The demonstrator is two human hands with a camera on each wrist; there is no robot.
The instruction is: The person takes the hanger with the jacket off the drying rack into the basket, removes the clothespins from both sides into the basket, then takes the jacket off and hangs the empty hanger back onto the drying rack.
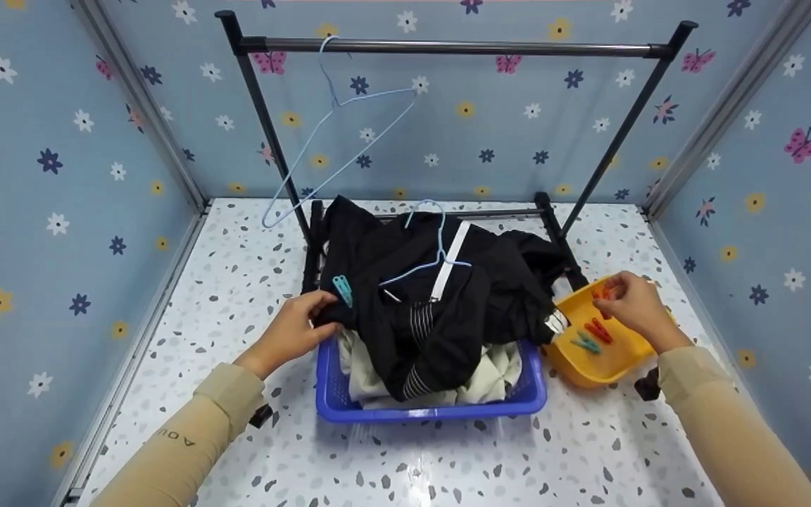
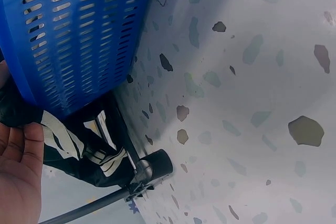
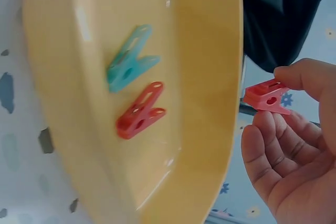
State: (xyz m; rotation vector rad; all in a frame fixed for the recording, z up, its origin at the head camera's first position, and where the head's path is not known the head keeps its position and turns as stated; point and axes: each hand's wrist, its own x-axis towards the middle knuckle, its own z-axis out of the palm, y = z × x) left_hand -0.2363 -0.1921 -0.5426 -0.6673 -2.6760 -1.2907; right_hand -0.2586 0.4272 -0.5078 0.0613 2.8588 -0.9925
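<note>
Between the right hand's [image 1: 634, 310] thumb and fingers is a red clothespin [image 3: 265, 95], held over the yellow basin [image 3: 205, 87]. Inside that basin lie a teal clothespin [image 3: 128, 64] and another red clothespin [image 3: 139, 114]. The left hand [image 1: 294, 334] grips the left edge of a black garment [image 1: 370, 243], close to a teal clothespin [image 1: 343, 290] clipped on it. The garment is heaped over the blue basket [image 1: 434, 413]. A light blue hanger [image 1: 441, 255] sits partly within its folds, its lower part hidden.
A black clothes rack [image 1: 462, 48] stands behind the basket. From the left of its bar hangs another blue hanger [image 1: 338, 104]. Pale cloth [image 1: 370, 377] lies in the basket under the garment. Flower-patterned walls [image 1: 60, 282] enclose the speckled surface [image 1: 236, 260].
</note>
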